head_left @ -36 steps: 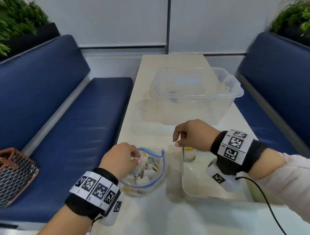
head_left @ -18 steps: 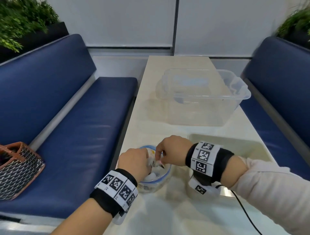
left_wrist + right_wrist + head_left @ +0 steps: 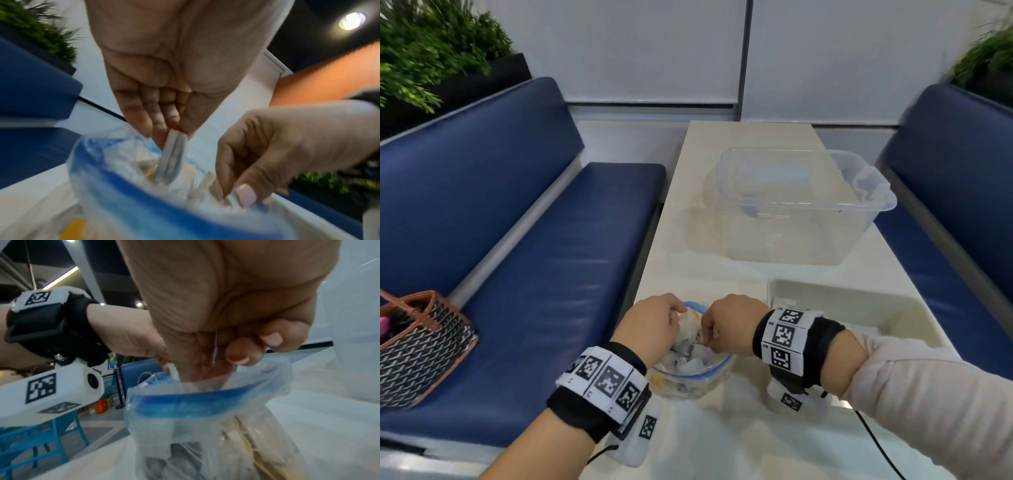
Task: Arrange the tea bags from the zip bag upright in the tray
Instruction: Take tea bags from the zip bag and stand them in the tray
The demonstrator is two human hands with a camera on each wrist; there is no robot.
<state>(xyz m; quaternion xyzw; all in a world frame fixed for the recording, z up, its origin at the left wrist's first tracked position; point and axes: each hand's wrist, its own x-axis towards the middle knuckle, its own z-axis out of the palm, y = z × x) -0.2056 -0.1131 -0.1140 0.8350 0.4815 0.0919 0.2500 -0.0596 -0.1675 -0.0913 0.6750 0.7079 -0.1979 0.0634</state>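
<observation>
The clear zip bag (image 3: 690, 373) with a blue zip rim stands open near the table's front edge, full of white tea bags (image 3: 688, 363). My left hand (image 3: 681, 317) is over the bag's far left rim and pinches a flat grey-white tea bag (image 3: 172, 155) that stands in the bag's mouth. My right hand (image 3: 707, 342) reaches into the bag from the right; its thumb and forefinger pinch a small pale tea bag (image 3: 232, 196), blurred. The beige tray (image 3: 842, 287) lies just right of the bag, partly hidden by my right wrist.
A large clear plastic bin (image 3: 801, 205) stands farther back on the table. Blue benches (image 3: 534, 257) run along both sides, with a woven handbag (image 3: 417, 346) on the left one. A cable (image 3: 876, 445) trails from my right wrist.
My right hand has moved left from the tray to the zip bag and dipped its fingers in. My left hand has stayed at the bag's rim.
</observation>
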